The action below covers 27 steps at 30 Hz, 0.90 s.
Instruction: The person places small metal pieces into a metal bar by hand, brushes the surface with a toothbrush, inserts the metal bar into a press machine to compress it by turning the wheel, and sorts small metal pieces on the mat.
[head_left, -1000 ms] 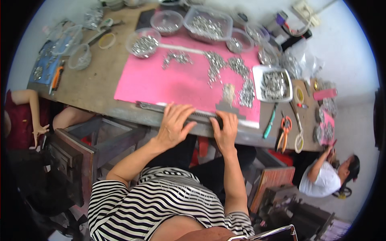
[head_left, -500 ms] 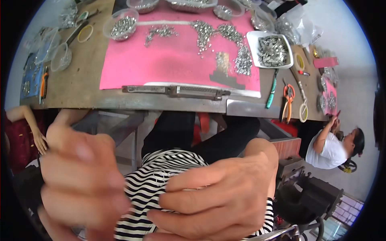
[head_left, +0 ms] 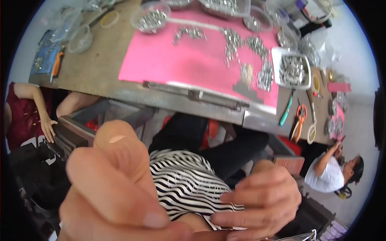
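Close in front of me at the lower left is my left hand (head_left: 114,186), large in the picture. Its fingers are curled and pressed together, and whatever they may hold is hidden. My right hand (head_left: 267,197) is at the lower right, over my striped shirt (head_left: 181,164). Its fingers are loosely bent and apart, and nothing shows in them; their lower ends are partly out of sight. Both hands are on the near side of the workbench, away from the pink mat (head_left: 173,60) and the small shiny metal parts (head_left: 231,44) heaped on it.
A metal rail (head_left: 197,94) runs along the bench edge. A white tray (head_left: 277,66) of metal parts, orange-handled pliers (head_left: 298,122) and a green-handled tool (head_left: 286,110) are to the right. A clear tub (head_left: 134,20) stands far back. A person in white (head_left: 327,174) sits right, another in dark red (head_left: 26,108) left.
My left hand has moved right and turned, with its thumb now on top. My right hand has shifted right and somewhat down. The bench appears shifted right and tilted in the view.
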Each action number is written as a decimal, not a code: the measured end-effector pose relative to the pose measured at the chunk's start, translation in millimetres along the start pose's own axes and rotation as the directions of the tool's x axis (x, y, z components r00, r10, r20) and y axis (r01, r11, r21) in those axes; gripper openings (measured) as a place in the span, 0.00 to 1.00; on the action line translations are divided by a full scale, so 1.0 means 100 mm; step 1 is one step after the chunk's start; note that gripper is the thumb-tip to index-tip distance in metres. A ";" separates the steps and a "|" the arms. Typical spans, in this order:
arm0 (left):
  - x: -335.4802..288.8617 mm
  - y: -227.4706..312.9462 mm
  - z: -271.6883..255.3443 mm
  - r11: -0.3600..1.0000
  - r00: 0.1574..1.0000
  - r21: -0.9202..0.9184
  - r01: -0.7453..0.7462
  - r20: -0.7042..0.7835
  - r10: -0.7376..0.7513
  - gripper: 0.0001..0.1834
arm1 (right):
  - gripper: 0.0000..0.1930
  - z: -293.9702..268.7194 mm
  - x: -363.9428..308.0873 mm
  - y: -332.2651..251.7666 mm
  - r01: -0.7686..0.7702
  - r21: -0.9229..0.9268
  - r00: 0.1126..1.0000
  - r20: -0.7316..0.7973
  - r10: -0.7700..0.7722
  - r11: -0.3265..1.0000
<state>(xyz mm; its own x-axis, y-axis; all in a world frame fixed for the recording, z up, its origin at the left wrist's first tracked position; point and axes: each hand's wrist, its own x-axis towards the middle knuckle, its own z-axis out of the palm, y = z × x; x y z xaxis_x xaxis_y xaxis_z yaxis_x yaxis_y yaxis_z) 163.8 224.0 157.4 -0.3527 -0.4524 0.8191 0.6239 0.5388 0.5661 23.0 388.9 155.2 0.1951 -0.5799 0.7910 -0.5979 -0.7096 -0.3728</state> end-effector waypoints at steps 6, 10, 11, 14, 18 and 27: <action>0.25 -1.03 -0.44 0.968 0.938 0.147 -0.203 -0.253 0.235 0.15 | 0.19 0.11 -0.72 0.38 -0.542 -0.445 0.840 -0.285 0.462 0.713; 0.22 -2.64 -0.92 0.743 0.987 0.653 0.147 -0.053 -0.148 0.26 | 0.12 0.16 -1.38 0.40 -0.823 -0.070 0.493 -0.582 0.647 0.564; 0.06 -3.01 -1.02 0.685 0.936 0.646 0.338 -0.156 -0.315 0.29 | 0.11 0.18 -1.47 0.42 -0.837 0.047 0.403 -0.620 0.673 0.545; 0.01 -3.31 -1.02 0.557 0.776 0.583 0.592 -0.225 -0.589 0.32 | 0.11 0.22 -1.73 0.56 -0.864 0.049 0.328 -0.699 0.635 0.501; -0.08 -3.77 -1.20 0.615 0.725 0.419 0.668 -0.180 -0.665 0.26 | 0.11 0.32 -1.78 0.68 -0.861 0.060 0.297 -0.747 0.595 0.505; -0.14 -3.53 -0.97 0.622 0.748 0.416 0.663 -0.409 -0.524 0.18 | 0.10 0.43 -1.68 0.89 -0.837 0.094 0.306 -0.736 0.603 0.539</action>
<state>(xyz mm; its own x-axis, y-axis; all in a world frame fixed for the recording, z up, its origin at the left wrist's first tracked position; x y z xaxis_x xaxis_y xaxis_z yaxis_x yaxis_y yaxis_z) 16.0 -29.1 -62.7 -0.3053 -0.9107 0.2783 -0.1363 0.3310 0.9337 -29.5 406.1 -31.9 -0.8735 -0.3112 0.3744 -0.4126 0.0647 -0.9086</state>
